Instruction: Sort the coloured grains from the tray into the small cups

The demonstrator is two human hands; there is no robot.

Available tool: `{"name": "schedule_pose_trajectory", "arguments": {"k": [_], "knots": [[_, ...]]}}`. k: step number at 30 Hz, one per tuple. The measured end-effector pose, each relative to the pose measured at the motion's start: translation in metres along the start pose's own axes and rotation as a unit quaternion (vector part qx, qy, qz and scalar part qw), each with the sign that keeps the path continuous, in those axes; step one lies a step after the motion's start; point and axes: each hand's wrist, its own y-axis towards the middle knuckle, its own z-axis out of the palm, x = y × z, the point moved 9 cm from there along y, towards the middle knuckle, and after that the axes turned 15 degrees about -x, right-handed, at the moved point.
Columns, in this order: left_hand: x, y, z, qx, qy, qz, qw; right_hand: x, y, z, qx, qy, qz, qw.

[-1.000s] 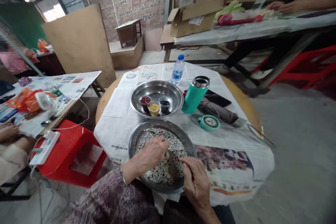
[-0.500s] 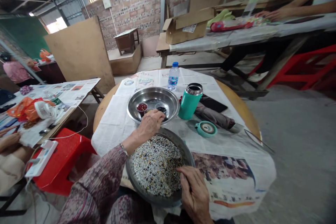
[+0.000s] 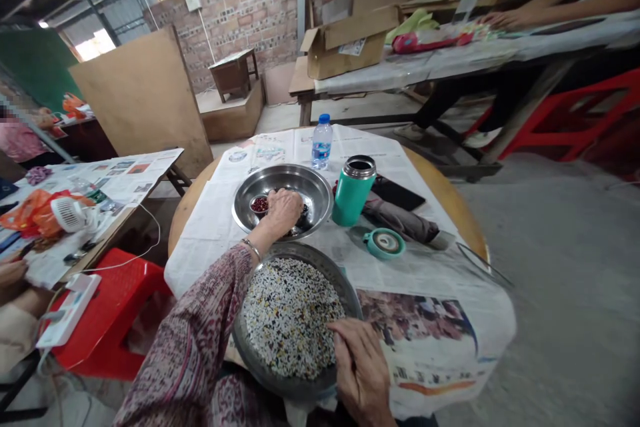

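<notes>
My left hand reaches into a shallow steel basin, its fingers curled downward over the small cups there. What its fingertips hold, if anything, is hidden. Beside it stands a small cup of dark red beans; to its right, dark contents show in another cup. Closer to me is a grey metal bowl filled with mixed white, black and yellow grains. At its right edge rests my right hand, thumb and fingers drawn together; I cannot make out anything between them.
Newspaper covers the round table. A water bottle, an open green flask, its lid, a folded umbrella and a dark phone stand or lie beyond. A red stool is at left; other people sit at neighbouring tables.
My left hand has moved slightly away from me and left, further into the steel basin. My right hand stays at the grain bowl's edge. The whole view has shifted a little.
</notes>
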Motion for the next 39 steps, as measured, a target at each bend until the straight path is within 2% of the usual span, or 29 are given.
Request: {"name": "schedule_pose_trajectory", "arguments": {"k": [12, 19, 27, 30, 32, 36, 37, 39], "knots": [[-0.006, 0.0, -0.002, 0.003, 0.022, 0.017, 1.0, 0.001, 0.001, -0.001, 0.005, -0.014, 0.008, 1.0], [-0.001, 0.004, 0.007, 0.014, 0.005, 0.01, 1.0, 0.004, 0.004, -0.001, 0.004, -0.01, 0.007, 1.0], [-0.006, 0.003, 0.0, 0.017, 0.0, 0.009, 1.0, 0.003, 0.004, -0.002, 0.002, -0.009, 0.009, 1.0], [-0.005, 0.002, -0.003, 0.003, -0.014, 0.006, 1.0, 0.002, 0.004, -0.002, 0.002, -0.012, 0.013, 1.0], [-0.006, -0.001, -0.01, -0.027, -0.029, 0.005, 0.999, 0.002, 0.003, -0.001, 0.007, -0.011, 0.016, 1.0], [-0.013, -0.03, -0.042, -0.104, -0.053, 0.021, 0.993, 0.0, 0.003, 0.0, 0.015, -0.013, 0.027, 0.999], [-0.015, -0.044, -0.047, -0.097, -0.063, 0.032, 0.993, 0.0, 0.003, 0.0, 0.014, -0.015, 0.03, 0.999], [-0.025, -0.082, -0.049, -0.034, -0.089, 0.078, 0.992, 0.001, 0.004, -0.001, 0.009, -0.015, 0.03, 0.999]]}}
